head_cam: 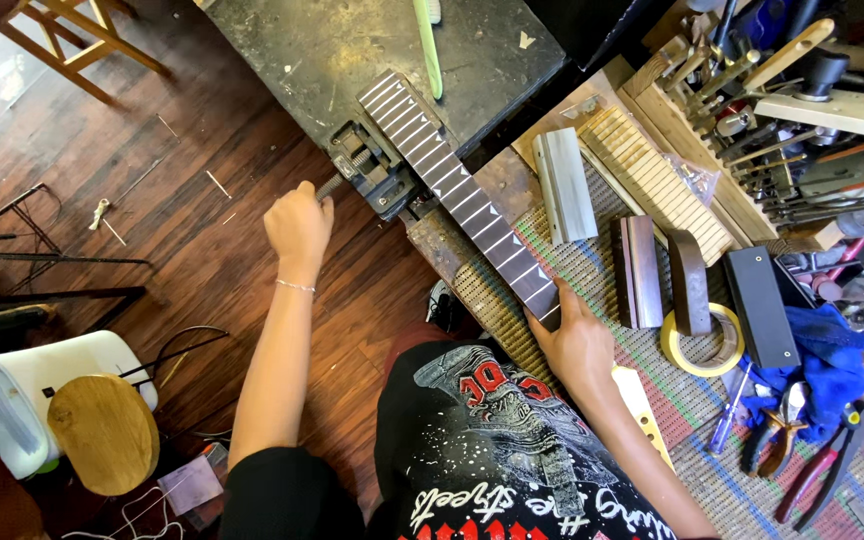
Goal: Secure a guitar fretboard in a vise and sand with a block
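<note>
Right hand (577,345) is closed on the fretboard's (462,195) near end; left hand (299,226) is clamped on the vise (372,170) handle (330,187).

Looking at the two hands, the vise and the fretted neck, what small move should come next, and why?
Probably the left hand should turn the vise handle a little further. It already grips that handle, the fretboard lies across the vise, and the right hand steadies its near end, so the piece seems aligned. Whether the jaws already clamp it cannot be told.
</note>
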